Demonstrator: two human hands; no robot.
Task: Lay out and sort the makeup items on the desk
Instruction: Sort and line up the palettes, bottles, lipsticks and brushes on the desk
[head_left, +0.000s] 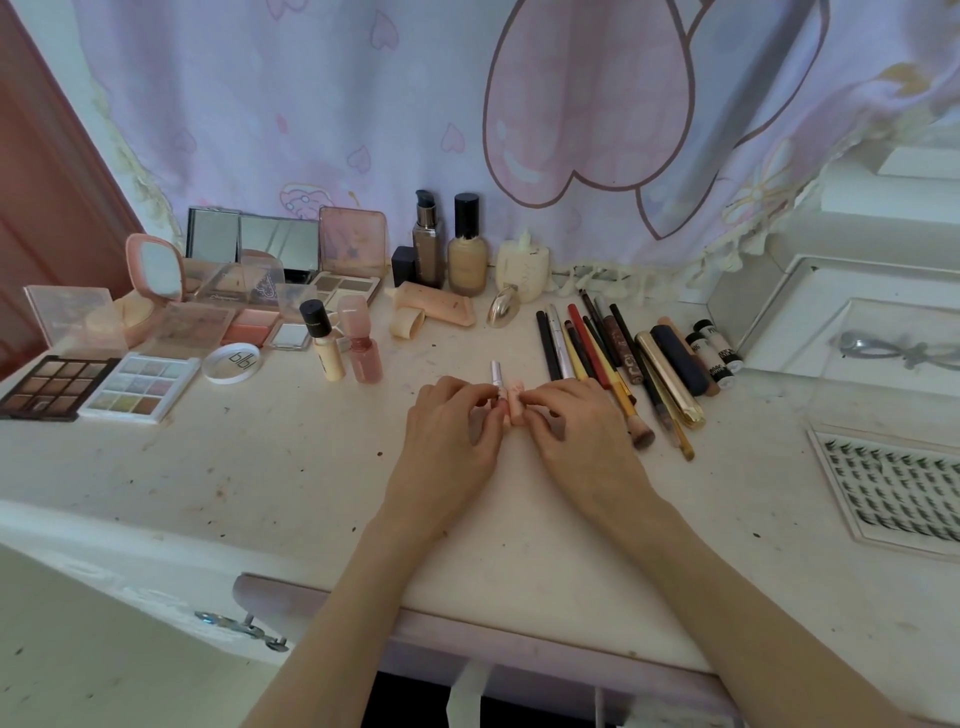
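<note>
Evidently lip products are being sorted: at worktop (311, 493) centre the left hand (449, 426) and right hand (576, 423), fingers curled, pinch two small lipstick tubes (506, 395) side by side. Next they need lining up, perhaps toward the pencil row (613, 358) at two o'clock.

Lower ends of two small pink tubes (508, 400) hidden under curled fingers (480, 397); lash tray (893, 483) cut off at right edge.
</note>
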